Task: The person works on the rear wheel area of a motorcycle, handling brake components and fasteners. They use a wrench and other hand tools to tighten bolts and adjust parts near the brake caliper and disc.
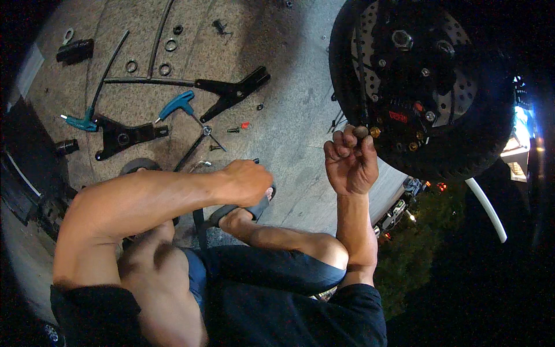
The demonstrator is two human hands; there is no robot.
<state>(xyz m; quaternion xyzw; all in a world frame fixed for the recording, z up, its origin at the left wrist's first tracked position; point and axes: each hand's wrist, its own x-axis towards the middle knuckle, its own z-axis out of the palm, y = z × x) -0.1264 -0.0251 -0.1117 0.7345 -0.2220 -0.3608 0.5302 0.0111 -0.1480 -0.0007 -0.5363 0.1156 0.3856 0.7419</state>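
A person's right hand (350, 165) pinches a small round nut (361, 132) just beside a motorcycle wheel (422, 87), the left hand (248, 182) rests closed near a sandal (243, 209); loose fingertips could drop it onto the concrete floor (295, 115).

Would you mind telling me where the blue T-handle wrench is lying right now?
In the head view, the blue T-handle wrench lies on the concrete floor, upper left, between two black brackets and ahead of the left hand.

Right hand (350, 165) raised, fingers pinched
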